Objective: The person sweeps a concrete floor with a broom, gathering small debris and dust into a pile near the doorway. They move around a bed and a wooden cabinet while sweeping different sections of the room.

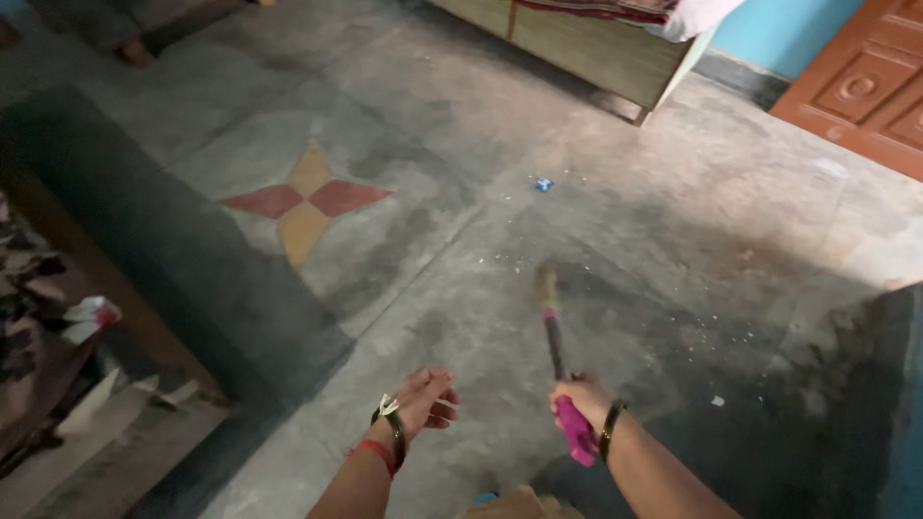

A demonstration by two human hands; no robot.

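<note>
Right hand [580, 399] is closing its grip on the pink handle of the broom [555, 336], long axis running away from the body, bristle end blurring low over the grey floor [673, 221] ahead. Left hand [423, 399] is hanging beside it, loosely curled, holding nothing; blue scrap [543, 185] is lying well beyond the bristles

Pink-handled broom [558, 360]; grey floor [596, 221] with red-and-yellow star [306, 200].

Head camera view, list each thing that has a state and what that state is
Broom: gripped at its pink handle, bristles blurred over the floor.
Right hand: closed on the broom.
Left hand: empty, fingers loosely curled.
Wooden door: shut, as far as shows.
Blue scrap: lying on the floor.
</note>
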